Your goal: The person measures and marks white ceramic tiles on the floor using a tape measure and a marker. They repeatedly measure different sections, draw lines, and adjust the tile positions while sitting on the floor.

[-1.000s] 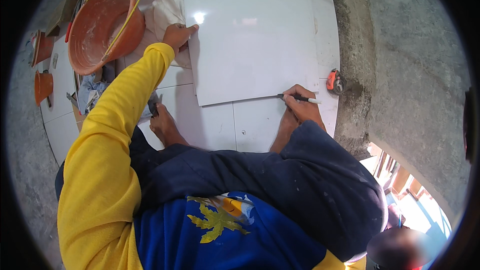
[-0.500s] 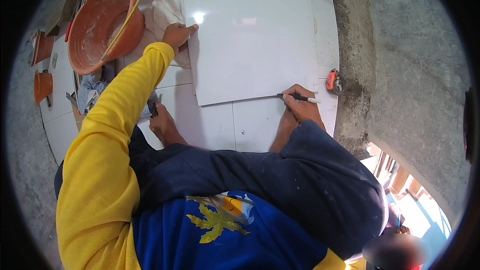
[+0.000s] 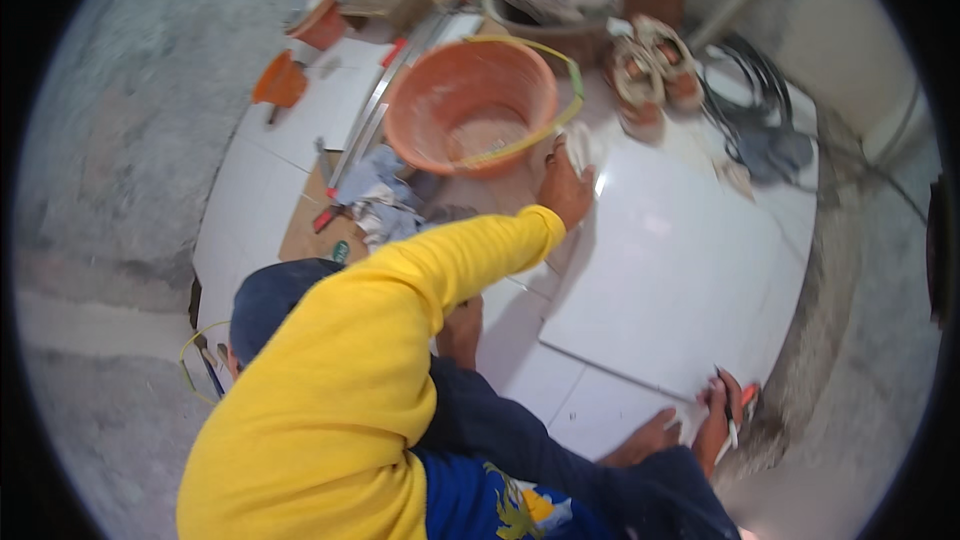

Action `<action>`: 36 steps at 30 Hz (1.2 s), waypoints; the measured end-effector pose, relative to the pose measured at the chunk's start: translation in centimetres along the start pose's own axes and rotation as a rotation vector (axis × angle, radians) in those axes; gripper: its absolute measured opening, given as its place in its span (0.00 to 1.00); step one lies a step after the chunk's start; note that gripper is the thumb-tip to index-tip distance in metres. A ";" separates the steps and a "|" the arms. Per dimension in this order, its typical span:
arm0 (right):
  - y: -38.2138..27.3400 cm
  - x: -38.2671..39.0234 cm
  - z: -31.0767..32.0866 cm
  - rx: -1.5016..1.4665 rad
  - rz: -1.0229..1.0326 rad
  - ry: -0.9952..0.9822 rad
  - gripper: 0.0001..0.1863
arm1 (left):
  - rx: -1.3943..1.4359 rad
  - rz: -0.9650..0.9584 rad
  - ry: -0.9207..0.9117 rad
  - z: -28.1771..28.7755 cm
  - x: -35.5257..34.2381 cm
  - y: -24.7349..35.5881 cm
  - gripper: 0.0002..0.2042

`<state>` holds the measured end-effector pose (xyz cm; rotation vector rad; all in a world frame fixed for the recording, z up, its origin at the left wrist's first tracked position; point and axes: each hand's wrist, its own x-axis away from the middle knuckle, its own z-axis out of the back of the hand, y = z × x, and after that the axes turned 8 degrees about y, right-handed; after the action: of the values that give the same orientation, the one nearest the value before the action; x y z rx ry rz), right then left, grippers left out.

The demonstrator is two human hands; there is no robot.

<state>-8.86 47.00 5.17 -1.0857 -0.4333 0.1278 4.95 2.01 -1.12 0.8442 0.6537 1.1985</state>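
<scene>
A large white tile (image 3: 670, 270) lies on the tiled floor in front of me. My left hand (image 3: 568, 188) reaches to its far left edge, beside a whitish cloth (image 3: 576, 146) and close to the orange bucket (image 3: 410, 110). Blur hides whether its fingers grip anything. My right hand (image 3: 714, 418) is closed around a marker pen (image 3: 733, 432) with a white end, at the tile's near right corner. An orange tape measure (image 3: 749, 396) shows partly behind that hand. My bare right foot (image 3: 645, 437) rests by the tile's near edge.
Sandals (image 3: 640, 75) and a coiled black cable (image 3: 755, 90) lie beyond the tile. Left of the bucket are metal straightedges (image 3: 375, 115), a bluish rag (image 3: 378, 190) and cardboard (image 3: 310, 225). A small orange container (image 3: 280, 83) sits farther left. Rough concrete (image 3: 820, 340) borders the tiles at right.
My view has swung left, bringing the sandals and cable into sight. My left hand has shifted from the tile's left edge toward the cloth and bucket. My right hand keeps the marker pen, now tilted more upright.
</scene>
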 end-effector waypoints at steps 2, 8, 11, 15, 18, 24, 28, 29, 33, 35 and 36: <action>-1.8 -0.5 -0.5 -0.057 0.077 0.115 0.21 | -0.118 -0.290 0.328 4.9 -4.3 5.7 0.35; -1.5 -5.1 1.7 0.096 0.302 0.128 0.17 | 0.458 0.193 0.416 11.8 -6.8 10.2 0.18; 1.2 -7.4 1.2 0.471 0.495 0.211 0.15 | 0.159 0.164 -0.017 9.9 -5.4 3.4 0.17; 3.9 -7.9 -2.2 0.321 0.523 0.166 0.14 | -0.445 -0.591 -0.115 5.6 -1.0 -6.1 0.16; 3.4 -7.5 -0.9 0.548 0.563 0.167 0.17 | -0.198 0.065 -0.358 2.6 3.1 -1.8 0.25; -0.1 -5.3 -2.7 0.602 0.432 0.069 0.17 | 0.156 0.319 -0.026 4.0 5.8 -5.5 0.29; 2.5 -6.7 -1.7 0.525 0.410 0.147 0.19 | 0.236 0.372 0.462 4.4 3.5 -5.6 0.23; 2.6 -7.1 -1.3 0.495 0.377 0.151 0.19 | 0.164 0.406 0.543 3.2 3.9 -4.9 0.22; 3.3 -8.7 -1.4 0.326 0.407 0.145 0.15 | -0.034 0.236 0.351 2.4 6.4 -5.5 0.20; 1.3 -8.1 -3.3 0.508 0.475 0.155 0.10 | 0.069 0.181 0.079 3.8 7.5 -7.5 0.20; -0.2 -7.8 -4.4 0.446 0.418 0.112 0.09 | -0.007 0.085 0.092 4.0 7.3 -8.3 0.20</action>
<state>-14.21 40.89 1.47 -0.7244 -0.0623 0.5063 14.40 7.11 -5.96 0.8219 0.6935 1.3213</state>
